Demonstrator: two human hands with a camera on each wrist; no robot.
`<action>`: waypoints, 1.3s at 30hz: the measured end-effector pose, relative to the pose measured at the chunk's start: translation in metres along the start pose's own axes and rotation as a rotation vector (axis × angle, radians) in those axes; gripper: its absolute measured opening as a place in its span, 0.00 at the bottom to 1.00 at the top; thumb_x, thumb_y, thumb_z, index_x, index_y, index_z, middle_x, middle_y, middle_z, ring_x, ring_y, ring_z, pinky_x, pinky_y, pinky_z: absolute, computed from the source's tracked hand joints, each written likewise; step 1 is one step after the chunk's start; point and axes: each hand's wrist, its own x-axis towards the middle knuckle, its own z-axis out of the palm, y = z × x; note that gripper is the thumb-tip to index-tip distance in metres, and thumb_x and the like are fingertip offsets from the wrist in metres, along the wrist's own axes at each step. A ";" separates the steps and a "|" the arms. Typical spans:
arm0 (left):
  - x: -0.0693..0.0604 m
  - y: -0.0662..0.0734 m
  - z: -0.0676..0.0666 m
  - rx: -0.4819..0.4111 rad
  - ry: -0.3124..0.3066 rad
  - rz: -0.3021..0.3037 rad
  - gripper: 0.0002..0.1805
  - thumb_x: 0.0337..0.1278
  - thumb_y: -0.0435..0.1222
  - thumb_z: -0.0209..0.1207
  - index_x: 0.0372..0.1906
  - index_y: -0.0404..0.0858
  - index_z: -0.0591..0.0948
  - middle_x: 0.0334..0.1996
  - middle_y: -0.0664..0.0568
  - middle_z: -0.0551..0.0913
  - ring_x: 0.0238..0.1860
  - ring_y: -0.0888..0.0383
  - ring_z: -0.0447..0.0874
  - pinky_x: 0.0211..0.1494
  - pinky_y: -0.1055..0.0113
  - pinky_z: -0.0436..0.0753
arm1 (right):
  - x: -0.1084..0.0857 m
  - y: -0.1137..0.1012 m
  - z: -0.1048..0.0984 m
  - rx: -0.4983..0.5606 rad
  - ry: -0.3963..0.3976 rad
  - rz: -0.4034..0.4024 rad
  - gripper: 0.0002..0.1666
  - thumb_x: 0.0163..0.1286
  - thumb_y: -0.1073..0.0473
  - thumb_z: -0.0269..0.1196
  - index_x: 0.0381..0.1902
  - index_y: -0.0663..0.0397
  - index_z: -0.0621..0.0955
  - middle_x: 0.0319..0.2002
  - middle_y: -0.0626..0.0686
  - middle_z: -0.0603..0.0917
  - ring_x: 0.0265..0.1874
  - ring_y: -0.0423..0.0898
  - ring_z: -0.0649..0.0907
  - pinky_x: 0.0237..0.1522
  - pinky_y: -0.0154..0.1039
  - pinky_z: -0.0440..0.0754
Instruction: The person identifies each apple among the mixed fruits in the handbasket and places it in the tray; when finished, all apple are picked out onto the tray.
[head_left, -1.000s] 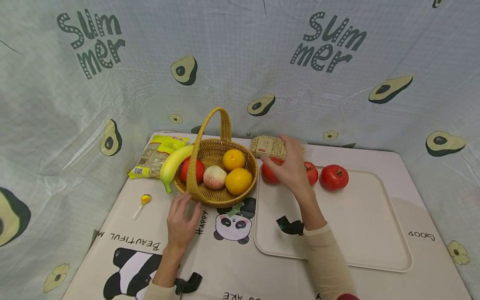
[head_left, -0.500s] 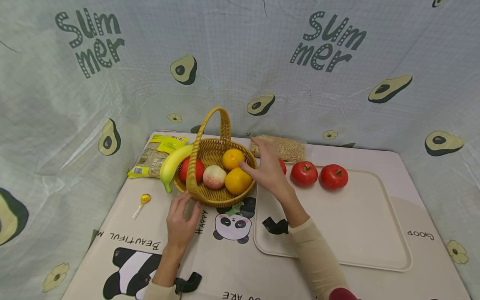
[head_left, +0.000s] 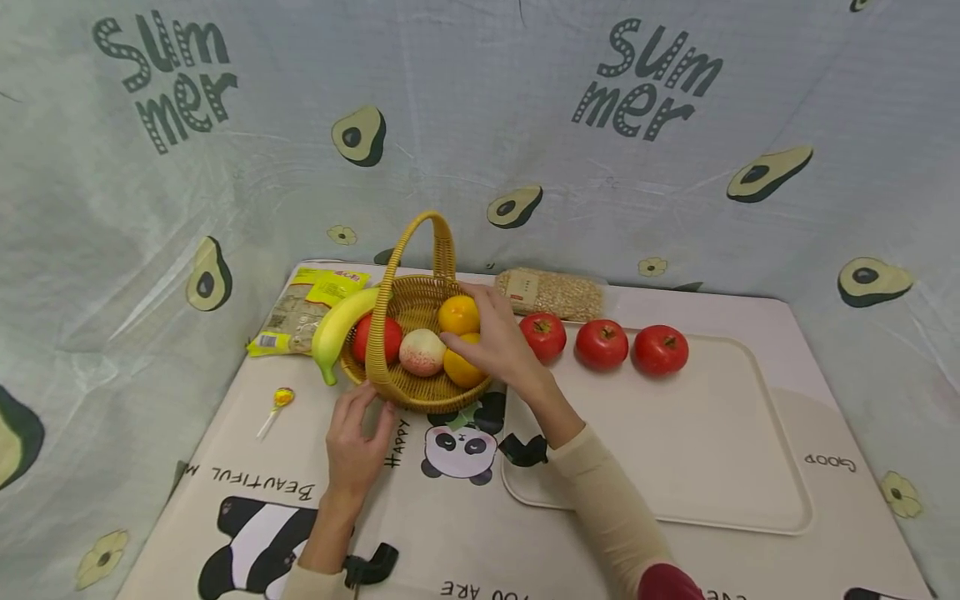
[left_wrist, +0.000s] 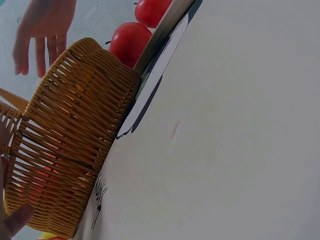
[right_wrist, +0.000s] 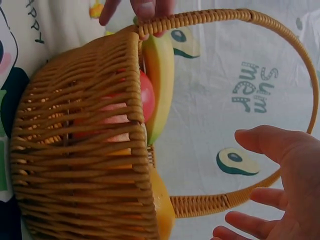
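Note:
A wicker basket [head_left: 420, 404] with a tall handle holds two oranges [head_left: 459, 315], a pale pink-speckled peach [head_left: 422, 352] and a red fruit [head_left: 390, 340]. A banana [head_left: 337, 329] leans over its left rim. At the near left rim, by the foot of the handle, my left hand [head_left: 352, 450] grips the basket with thumb and fingers. My right hand [head_left: 498, 337] hovers over the basket's right side above the oranges, partly covering the nearer one. In the right wrist view, the right hand's fingers are spread and hold nothing.
Three red apples [head_left: 602, 344] stand in a row along the back of a beige tray [head_left: 705, 467]. Behind them lies a bag of grains [head_left: 562, 296]. A yellow-and-clear packet [head_left: 288, 321] is at the back left. Nearer lies a lollipop [head_left: 282, 398].
My right hand has moved left, from above the apples to above the basket's oranges. The left hand stays at the basket rim. The head view has shifted slightly.

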 end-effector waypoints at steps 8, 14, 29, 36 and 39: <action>0.000 0.000 -0.001 0.003 -0.005 -0.010 0.16 0.52 0.25 0.65 0.48 0.28 0.83 0.47 0.38 0.83 0.53 0.44 0.81 0.69 0.83 0.70 | 0.009 -0.011 0.014 -0.040 -0.062 -0.035 0.47 0.63 0.43 0.68 0.75 0.44 0.63 0.74 0.56 0.64 0.72 0.54 0.66 0.74 0.57 0.69; -0.001 0.000 0.000 0.008 -0.005 -0.015 0.16 0.52 0.25 0.65 0.48 0.28 0.83 0.47 0.38 0.83 0.53 0.45 0.81 0.70 0.83 0.70 | 0.018 -0.019 0.027 -0.049 -0.112 -0.062 0.47 0.62 0.43 0.69 0.75 0.46 0.64 0.72 0.55 0.67 0.71 0.53 0.67 0.73 0.53 0.71; 0.000 0.000 0.000 0.004 -0.008 -0.018 0.15 0.52 0.25 0.65 0.48 0.28 0.83 0.46 0.38 0.83 0.54 0.44 0.82 0.71 0.81 0.70 | 0.034 -0.038 0.059 -0.239 -0.231 -0.111 0.46 0.61 0.43 0.70 0.74 0.46 0.67 0.71 0.56 0.69 0.70 0.53 0.70 0.73 0.48 0.72; 0.000 -0.001 0.000 0.001 -0.005 -0.006 0.15 0.52 0.24 0.64 0.47 0.28 0.83 0.45 0.38 0.83 0.54 0.44 0.82 0.71 0.81 0.70 | 0.040 -0.038 0.069 -0.352 -0.275 -0.141 0.43 0.62 0.42 0.69 0.72 0.49 0.70 0.70 0.57 0.70 0.70 0.53 0.71 0.75 0.47 0.68; 0.000 -0.001 0.000 0.001 -0.002 -0.001 0.15 0.52 0.24 0.65 0.47 0.28 0.83 0.45 0.38 0.83 0.54 0.44 0.82 0.71 0.80 0.70 | 0.041 -0.038 0.073 -0.393 -0.289 -0.172 0.40 0.63 0.41 0.69 0.69 0.50 0.72 0.69 0.57 0.71 0.69 0.53 0.72 0.76 0.48 0.68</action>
